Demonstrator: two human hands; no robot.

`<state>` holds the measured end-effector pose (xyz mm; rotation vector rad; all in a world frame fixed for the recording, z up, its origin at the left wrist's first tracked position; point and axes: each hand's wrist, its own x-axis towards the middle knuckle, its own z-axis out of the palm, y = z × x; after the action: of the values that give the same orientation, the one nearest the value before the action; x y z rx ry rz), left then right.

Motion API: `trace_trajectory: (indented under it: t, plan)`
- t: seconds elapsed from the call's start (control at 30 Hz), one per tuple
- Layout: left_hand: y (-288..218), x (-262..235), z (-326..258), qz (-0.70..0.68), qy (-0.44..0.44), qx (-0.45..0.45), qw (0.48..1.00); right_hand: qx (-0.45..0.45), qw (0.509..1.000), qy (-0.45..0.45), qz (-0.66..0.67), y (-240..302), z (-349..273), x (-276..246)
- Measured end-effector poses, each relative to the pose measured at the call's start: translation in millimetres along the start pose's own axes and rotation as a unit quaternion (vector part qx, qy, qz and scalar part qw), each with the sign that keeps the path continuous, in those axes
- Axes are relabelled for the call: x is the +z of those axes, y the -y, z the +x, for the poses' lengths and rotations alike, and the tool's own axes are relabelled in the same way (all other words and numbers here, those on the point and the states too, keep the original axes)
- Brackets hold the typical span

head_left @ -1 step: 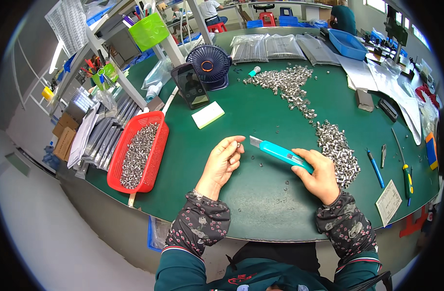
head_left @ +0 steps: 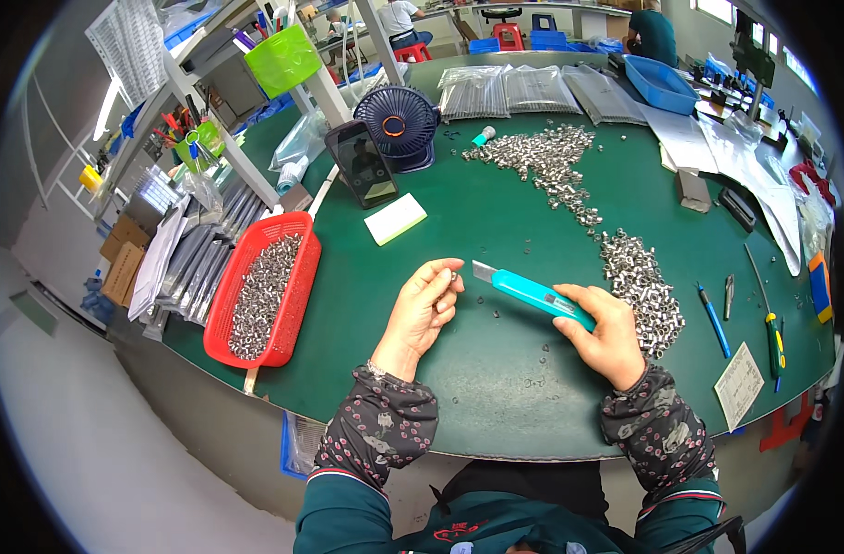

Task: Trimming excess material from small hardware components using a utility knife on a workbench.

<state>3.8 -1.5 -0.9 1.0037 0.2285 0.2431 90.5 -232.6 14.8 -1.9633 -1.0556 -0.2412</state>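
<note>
Green bench [head_left: 371, 295] bearing metal pieces [head_left: 641, 294], right hand [head_left: 608, 332] gripping teal knife [head_left: 531, 292] between the hands, blade [head_left: 483, 270] sitting slightly further left than earlier, left hand [head_left: 420, 312] curling unmoved, pinching a small part [head_left: 453, 276]

Turquoise plastic utility knife [head_left: 535, 295]: blade [head_left: 484, 271] extended, pointing left, in right hand [head_left: 611, 334] | small silvery metal part [head_left: 454, 276]: pinched in left hand [head_left: 420, 309], near blade
</note>
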Motion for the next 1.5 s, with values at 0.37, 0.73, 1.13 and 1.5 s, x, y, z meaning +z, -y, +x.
trace_trajectory:
  t: [0.37,0.73,1.13,1.5]
  plan:
    - [3.1,-1.7,-0.4,0.005,0.010,0.010,1.000,0.018,0.991,0.082,0.103,1.8,0.7,-1.5]
    - [4.6,0.5,-0.6,0.136,-0.027,0.003,0.990,-0.005,0.997,0.077,0.010,7.8,0.1,-7.3]
    - [2.0,-0.2,-1.0,0.095,-0.031,-0.039,0.994,-0.090,0.992,-0.034,-0.075,8.3,1.5,-6.7]
    - [2.1,1.2,-0.5,0.066,-0.028,-0.011,0.997,-0.085,0.995,-0.001,-0.057,7.7,0.9,-4.8]
